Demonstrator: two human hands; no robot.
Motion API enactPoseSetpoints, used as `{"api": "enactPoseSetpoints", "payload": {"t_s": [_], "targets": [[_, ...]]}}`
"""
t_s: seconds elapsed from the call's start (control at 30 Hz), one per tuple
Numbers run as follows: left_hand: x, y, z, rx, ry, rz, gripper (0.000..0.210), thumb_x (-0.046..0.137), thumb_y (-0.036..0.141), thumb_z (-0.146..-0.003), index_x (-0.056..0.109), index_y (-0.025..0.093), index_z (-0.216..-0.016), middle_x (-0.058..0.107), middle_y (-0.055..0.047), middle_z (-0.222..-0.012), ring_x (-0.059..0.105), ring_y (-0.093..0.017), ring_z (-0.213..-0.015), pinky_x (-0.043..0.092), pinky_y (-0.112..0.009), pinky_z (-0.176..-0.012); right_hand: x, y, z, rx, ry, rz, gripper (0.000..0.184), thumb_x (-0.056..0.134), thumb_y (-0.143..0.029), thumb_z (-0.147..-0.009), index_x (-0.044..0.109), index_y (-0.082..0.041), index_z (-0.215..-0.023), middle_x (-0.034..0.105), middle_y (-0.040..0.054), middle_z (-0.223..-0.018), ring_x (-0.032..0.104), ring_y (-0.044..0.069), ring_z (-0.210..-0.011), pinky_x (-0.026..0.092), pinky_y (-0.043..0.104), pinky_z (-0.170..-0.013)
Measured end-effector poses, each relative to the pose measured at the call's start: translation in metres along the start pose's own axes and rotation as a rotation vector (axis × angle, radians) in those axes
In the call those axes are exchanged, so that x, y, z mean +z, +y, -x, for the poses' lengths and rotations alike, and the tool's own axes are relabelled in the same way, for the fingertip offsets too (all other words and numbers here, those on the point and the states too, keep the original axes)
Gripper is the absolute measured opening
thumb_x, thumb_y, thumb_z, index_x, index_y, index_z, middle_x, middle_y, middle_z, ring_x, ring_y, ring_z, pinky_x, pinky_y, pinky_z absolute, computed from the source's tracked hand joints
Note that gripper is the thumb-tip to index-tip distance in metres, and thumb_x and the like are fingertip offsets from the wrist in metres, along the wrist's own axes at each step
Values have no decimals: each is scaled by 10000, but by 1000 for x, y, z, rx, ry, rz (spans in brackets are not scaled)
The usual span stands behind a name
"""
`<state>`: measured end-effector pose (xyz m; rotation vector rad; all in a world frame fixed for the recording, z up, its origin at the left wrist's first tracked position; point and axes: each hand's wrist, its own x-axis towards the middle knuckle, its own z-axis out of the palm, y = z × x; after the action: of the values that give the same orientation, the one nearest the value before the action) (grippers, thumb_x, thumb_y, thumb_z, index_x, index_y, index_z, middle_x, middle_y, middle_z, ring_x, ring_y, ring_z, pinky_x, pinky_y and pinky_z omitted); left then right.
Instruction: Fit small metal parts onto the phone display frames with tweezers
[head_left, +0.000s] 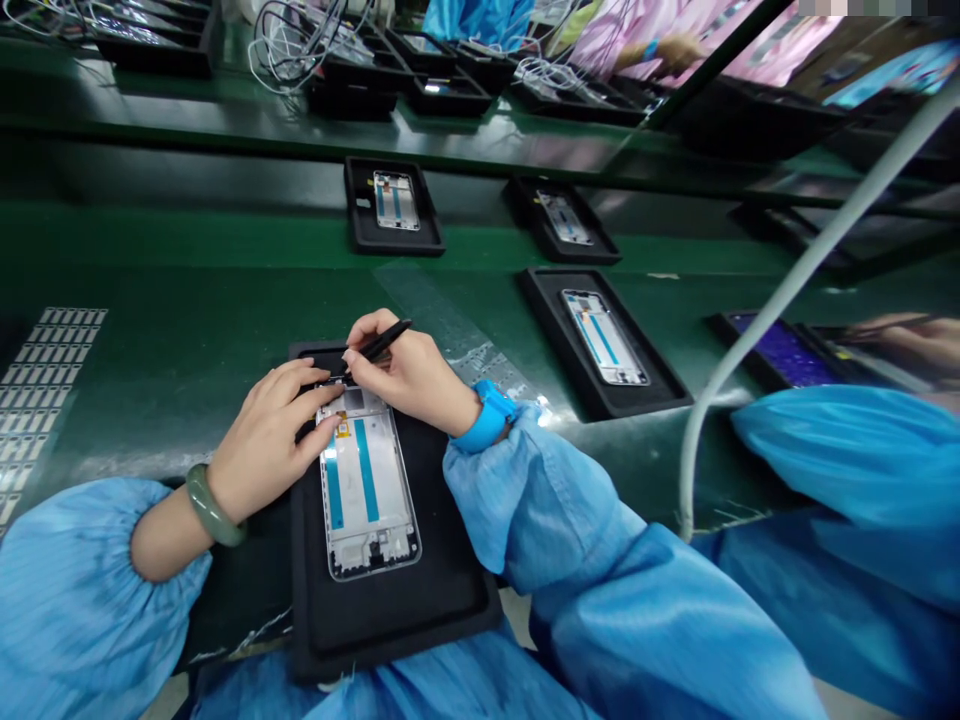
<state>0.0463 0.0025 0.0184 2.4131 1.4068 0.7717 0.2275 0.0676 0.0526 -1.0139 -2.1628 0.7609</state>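
Observation:
A phone frame (386, 465) with two blue strips lies in a black tray (442, 590) right before me. My left hand (274, 425) rests on the frame's upper end, fingers stretched out and thumb near a small gold-coloured flex piece (343, 425). Closed around a slim black pen-like tool (385, 341), my right hand (409, 372) is at the tray's far end. The tool's tip and whatever it touches are hidden by my fingers.
Beyond my right hand, another black tray (536, 330) holds a similar phone frame (606, 337). Two more trays stand farther back. A sheet of labels (49, 380) lies left. A pale curved tube (817, 255) rises at right, before a co-worker's blue sleeve (855, 440).

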Motion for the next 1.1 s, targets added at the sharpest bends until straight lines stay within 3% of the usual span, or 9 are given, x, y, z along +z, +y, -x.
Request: {"api": "enactPoseSetpoints", "payload": {"t_s": [0.23, 0.33, 0.43, 0.5, 0.9, 1.1], "targets": [[-1, -1, -1, 6, 7, 10, 255, 483, 306, -888, 592, 208, -1097, 551, -89, -1171, 441, -263, -1213, 383, -486, -1016, 2, -11, -4, -100, -125, 132, 67, 456, -197, -837, 481, -193, -899, 574, 19, -875, 558, 127, -751, 445, 262, -712], [0, -2, 0, 11, 2, 13, 271, 484, 310, -890, 578, 216, -1126, 550, -86, -1185, 433, -262, -1225, 381, -490, -1016, 5, -3, 1, -19, -34, 32, 37, 481, -217, -834, 482, -196, -864, 570, 4, -827, 574, 119, -729, 464, 256, -700], [-1, -3, 1, -5, -24, 9, 284, 477, 314, -895, 567, 229, -1150, 548, -78, -1212, 411, -262, -1252, 357, -517, -1027, 7, 12, 8, 138, 98, -176, 102, 502, -294, -845, 467, -201, -868, 576, -6, -804, 598, 111, -706, 485, 250, -669], [-1, -3, 2, -25, -42, -3, 284, 463, 318, -902, 563, 235, -1154, 543, -73, -1229, 397, -259, -1268, 335, -535, -1037, 9, 19, 10, 180, 119, -265, 143, 509, -334, -847, 465, -203, -885, 589, -1, -823, 612, 116, -724, 494, 260, -680], [-1, -2, 3, -36, -60, 9, 292, 453, 306, -907, 549, 244, -1176, 536, -71, -1235, 377, -260, -1282, 326, -536, -1040, 8, 3, 11, 82, 82, -84, 60, 510, -252, -836, 489, -199, -852, 573, -14, -802, 569, 91, -661, 471, 229, -659], [-1, -2, 3, -29, -60, 1, 287, 448, 309, -911, 557, 222, -1162, 532, -76, -1235, 369, -254, -1286, 328, -519, -1044, 9, 4, 10, 70, 98, -112, 46, 507, -227, -839, 481, -191, -851, 563, -21, -788, 558, 78, -645, 465, 209, -633]]}}
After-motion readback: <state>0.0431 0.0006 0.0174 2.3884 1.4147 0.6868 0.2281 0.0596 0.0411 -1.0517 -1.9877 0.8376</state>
